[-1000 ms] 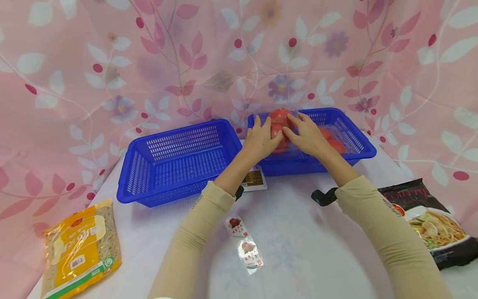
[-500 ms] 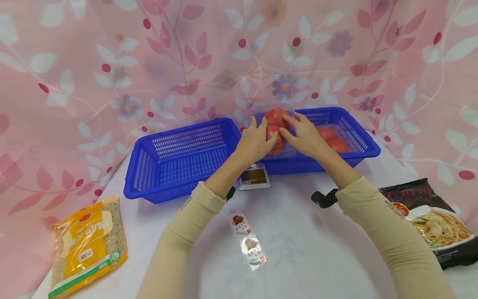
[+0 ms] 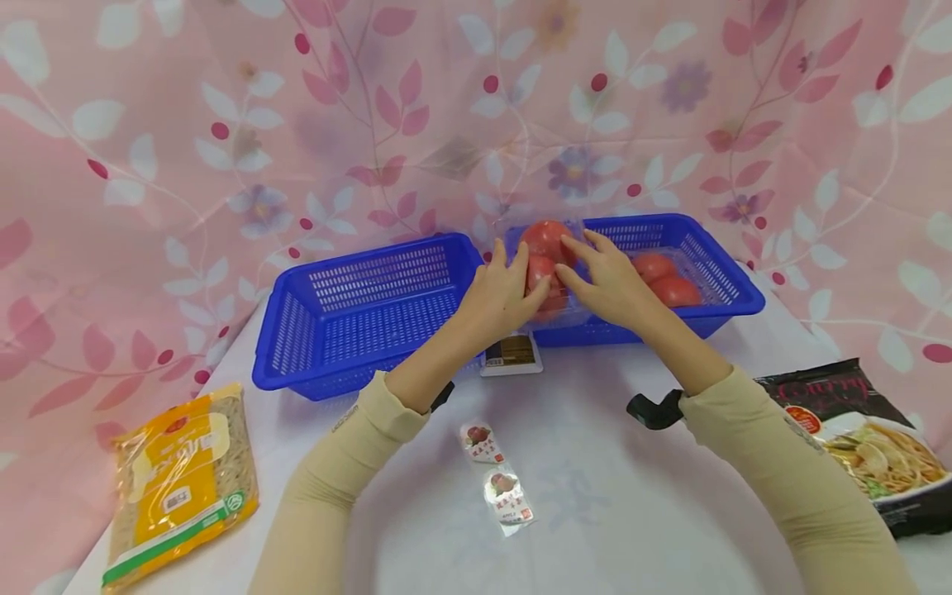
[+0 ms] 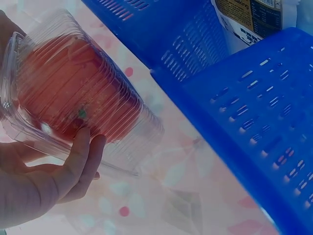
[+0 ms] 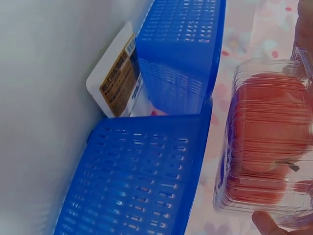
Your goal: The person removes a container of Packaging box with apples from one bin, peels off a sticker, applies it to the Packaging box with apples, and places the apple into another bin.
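Both hands hold a clear plastic box of red tomatoes over the left end of the right blue basket. My left hand grips its left side; in the left wrist view the fingers press against the clear plastic. My right hand grips the right side, thumb and fingers spread over it. In the right wrist view a fingertip meets the lower edge of the tomato box. A second pack of tomatoes lies inside the right basket.
Left of it stands another blue basket. A white-edged pack lies between the baskets. Stickers lie on the white tablecloth. A yellow bag is at left, a black noodle bag at right; floral cloth hangs behind.
The tomato box and both hands have shifted a little left relative to the right basket. The head view has turned slightly, so the baskets and bags appear farther right.
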### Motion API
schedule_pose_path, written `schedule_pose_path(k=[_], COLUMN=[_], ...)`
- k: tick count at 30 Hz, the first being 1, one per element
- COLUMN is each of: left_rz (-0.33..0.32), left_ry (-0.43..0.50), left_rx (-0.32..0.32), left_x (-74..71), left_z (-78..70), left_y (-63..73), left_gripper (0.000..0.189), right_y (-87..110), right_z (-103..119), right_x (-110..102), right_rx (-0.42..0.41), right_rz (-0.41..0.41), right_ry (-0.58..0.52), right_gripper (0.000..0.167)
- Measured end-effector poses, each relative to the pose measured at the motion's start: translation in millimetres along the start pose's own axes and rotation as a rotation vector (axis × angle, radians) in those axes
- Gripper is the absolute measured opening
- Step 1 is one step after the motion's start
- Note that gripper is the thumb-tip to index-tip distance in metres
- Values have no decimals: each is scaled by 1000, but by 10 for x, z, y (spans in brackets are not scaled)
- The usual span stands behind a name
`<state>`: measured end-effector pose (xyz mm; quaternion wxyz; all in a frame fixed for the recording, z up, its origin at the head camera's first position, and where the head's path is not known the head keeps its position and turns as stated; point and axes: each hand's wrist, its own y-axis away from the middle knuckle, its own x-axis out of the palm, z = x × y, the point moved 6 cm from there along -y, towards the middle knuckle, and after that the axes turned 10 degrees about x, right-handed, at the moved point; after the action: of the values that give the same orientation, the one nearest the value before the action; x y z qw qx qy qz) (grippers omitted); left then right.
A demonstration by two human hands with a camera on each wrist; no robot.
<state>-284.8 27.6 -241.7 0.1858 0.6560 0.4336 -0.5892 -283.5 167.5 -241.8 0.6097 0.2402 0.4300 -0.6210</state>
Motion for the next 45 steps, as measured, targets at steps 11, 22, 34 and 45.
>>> schedule_pose_path(k=[11,22,34,45], left_rz=[-20,-19,9,24], left_ry=[-3,4,20,36], left_rx=[68,120,150,198], left_x=[-9,29,58,82], left_z=[-77,-191,-320,-445], left_y=[228,466,743,939], left_gripper=[67,66,67,68], right_y=[209,462,758,998], right_z=[63,76,83,77], right_x=[-12,-8,21,31], right_rx=[-16,-20,-1,14], right_rz=[0,20,74,118], right_ry=[2,18,8,24], right_gripper=[55,56,58,60])
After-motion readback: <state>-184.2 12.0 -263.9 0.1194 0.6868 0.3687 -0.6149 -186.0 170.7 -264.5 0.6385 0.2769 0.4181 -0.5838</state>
